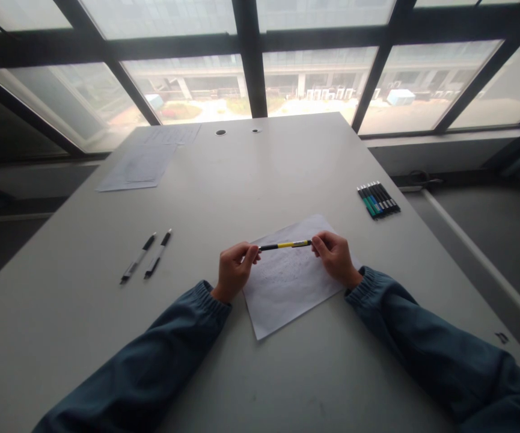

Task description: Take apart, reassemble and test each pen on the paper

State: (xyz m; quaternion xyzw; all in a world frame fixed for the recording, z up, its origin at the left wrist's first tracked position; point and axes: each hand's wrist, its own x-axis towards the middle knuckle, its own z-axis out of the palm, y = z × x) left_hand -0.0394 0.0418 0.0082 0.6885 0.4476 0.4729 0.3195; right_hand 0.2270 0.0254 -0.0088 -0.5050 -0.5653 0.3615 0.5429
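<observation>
A black and yellow pen (285, 245) is held level between my two hands, above a sheet of paper (287, 300) with faint scribbles. My left hand (235, 269) pinches its dark left end between thumb and fingers. At the other end, with the clip, my right hand (334, 257) grips with thumb and forefinger. The paper lies askew on the table under the hands, and its right edge is partly hidden by my right hand and sleeve.
Two black and white pens (139, 258) lie to the left. Several pens, some green or blue (378, 200), sit in a row at the right. More sheets (140, 159) rest at the table's (260, 180) far left. Windows stand behind it, and a small dark object (502, 338) is near the right edge.
</observation>
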